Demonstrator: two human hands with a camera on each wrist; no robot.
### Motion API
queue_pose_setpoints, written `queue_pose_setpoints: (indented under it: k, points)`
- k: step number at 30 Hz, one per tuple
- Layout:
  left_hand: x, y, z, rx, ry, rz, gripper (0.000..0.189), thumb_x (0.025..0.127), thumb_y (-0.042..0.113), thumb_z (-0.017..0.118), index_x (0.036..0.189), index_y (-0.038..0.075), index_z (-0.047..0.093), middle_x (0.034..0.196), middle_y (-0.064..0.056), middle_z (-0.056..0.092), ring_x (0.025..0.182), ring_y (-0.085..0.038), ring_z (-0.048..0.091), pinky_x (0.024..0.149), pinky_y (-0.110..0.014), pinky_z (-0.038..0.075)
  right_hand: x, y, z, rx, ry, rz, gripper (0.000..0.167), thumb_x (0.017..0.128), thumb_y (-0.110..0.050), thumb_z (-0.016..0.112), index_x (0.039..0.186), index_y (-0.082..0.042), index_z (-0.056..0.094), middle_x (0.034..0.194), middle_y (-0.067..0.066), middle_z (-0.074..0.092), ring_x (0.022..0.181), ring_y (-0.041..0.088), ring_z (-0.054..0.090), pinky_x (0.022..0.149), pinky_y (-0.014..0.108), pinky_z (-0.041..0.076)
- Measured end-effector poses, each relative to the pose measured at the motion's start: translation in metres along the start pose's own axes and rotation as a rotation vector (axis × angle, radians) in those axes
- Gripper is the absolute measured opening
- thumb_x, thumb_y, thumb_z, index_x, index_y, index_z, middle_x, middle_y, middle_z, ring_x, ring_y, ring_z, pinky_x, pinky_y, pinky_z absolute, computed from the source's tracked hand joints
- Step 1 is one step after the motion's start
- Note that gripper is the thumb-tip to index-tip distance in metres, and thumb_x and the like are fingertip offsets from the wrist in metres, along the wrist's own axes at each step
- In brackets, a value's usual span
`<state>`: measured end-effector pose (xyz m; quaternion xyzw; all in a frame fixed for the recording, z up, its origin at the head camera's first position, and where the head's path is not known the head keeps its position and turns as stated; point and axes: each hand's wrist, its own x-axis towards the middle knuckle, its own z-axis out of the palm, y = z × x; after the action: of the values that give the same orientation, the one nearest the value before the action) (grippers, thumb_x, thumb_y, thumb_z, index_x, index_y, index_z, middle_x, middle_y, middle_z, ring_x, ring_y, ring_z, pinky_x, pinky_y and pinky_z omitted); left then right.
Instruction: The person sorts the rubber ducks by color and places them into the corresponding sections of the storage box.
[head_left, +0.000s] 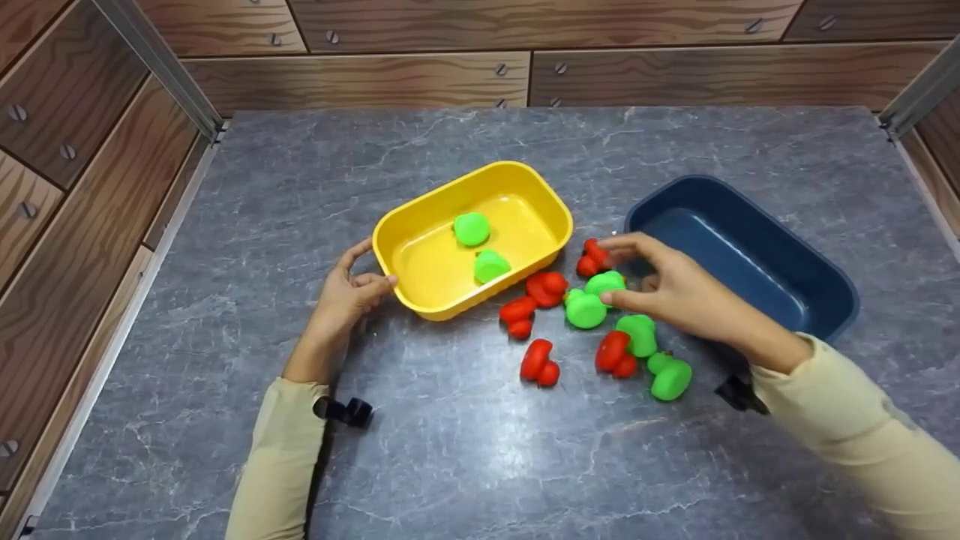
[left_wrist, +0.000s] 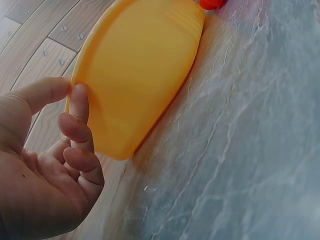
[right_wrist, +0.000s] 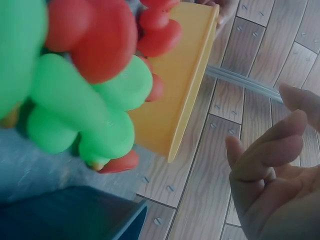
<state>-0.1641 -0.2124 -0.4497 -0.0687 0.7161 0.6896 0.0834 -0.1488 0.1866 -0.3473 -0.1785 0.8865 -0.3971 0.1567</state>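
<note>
At the left end of a yellow plastic tub (head_left: pixel 420 214), my left hand (head_left: pixel 341 300) pinches the rim between thumb and finger, as the left wrist view shows. Inside the tub lie two green rubber ducks, one (head_left: pixel 472 229) above the other (head_left: pixel 491 266). My right hand (head_left: pixel 671 285) hovers over the loose ducks with thumb and forefinger spread apart, nothing between them. Under its fingertips are a pair of green ducks (head_left: pixel 586 309) and a red duck (head_left: pixel 589 262). The right wrist view shows this hand (right_wrist: pixel 280 175) raised away from the ducks.
A dark blue tub (head_left: pixel 750 255) stands to the right, partly behind my right forearm. More red ducks (head_left: pixel 540 363) and green ducks (head_left: pixel 670 377) lie scattered in front of the tubs. Wood-patterned panels (head_left: pixel 360 79) border the grey marbled table (head_left: pixel 450 450).
</note>
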Motion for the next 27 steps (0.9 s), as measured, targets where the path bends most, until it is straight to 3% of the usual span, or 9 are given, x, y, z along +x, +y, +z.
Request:
queue_pose_setpoints:
  k: [2,8,11,15,27]
  points:
    - [0.0,0.0,0.0,-0.006,-0.002,0.004,0.074,0.086,0.006,0.068,0.149,0.015,0.029,0.067,0.004,0.062,0.051,-0.006,0.039,0.052,-0.021,0.03,-0.006,0.004,0.0,-0.016,0.012,-0.018,0.057,0.087,-0.024,0.073,0.136,-0.01,0.048,0.127,0.015,0.058,0.092,0.016,0.052,0.065,0.02,0.043]
    - [-0.001,0.001,0.0,-0.004,0.005,0.006,0.074,0.086,0.006,0.068,0.148,0.014,0.029,0.065,0.005,0.061,0.051,-0.006,0.039,0.051,-0.02,0.03,-0.023,0.018,0.001,-0.014,-0.004,-0.023,0.055,0.087,-0.025,0.073,0.135,-0.011,0.049,0.123,0.014,0.06,0.089,0.01,0.053,0.059,0.021,0.042]
    - [-0.001,0.001,0.0,-0.011,0.011,-0.002,0.074,0.086,0.005,0.068,0.148,0.014,0.03,0.064,0.006,0.06,0.052,-0.006,0.039,0.052,-0.02,0.031,-0.03,0.026,0.002,0.005,-0.024,-0.006,0.057,0.087,-0.026,0.072,0.136,-0.009,0.048,0.125,0.015,0.059,0.07,0.006,0.05,0.055,0.022,0.041]
    - [-0.001,0.0,0.0,-0.021,0.008,-0.006,0.074,0.086,0.005,0.068,0.148,0.014,0.029,0.065,0.005,0.06,0.051,-0.006,0.039,0.051,-0.02,0.03,-0.039,0.034,0.004,0.019,-0.042,0.017,0.058,0.087,-0.024,0.073,0.136,-0.008,0.047,0.127,0.019,0.057,0.048,0.004,0.03,0.048,0.022,0.037]
    - [-0.001,0.001,0.001,0.008,0.006,-0.001,0.074,0.086,0.005,0.068,0.148,0.014,0.028,0.066,0.005,0.061,0.051,-0.006,0.038,0.05,-0.02,0.03,-0.067,0.054,0.014,0.057,-0.026,0.083,0.066,0.086,-0.023,0.073,0.141,-0.006,0.039,0.134,0.024,0.046,0.046,0.005,0.027,0.047,0.024,0.034]
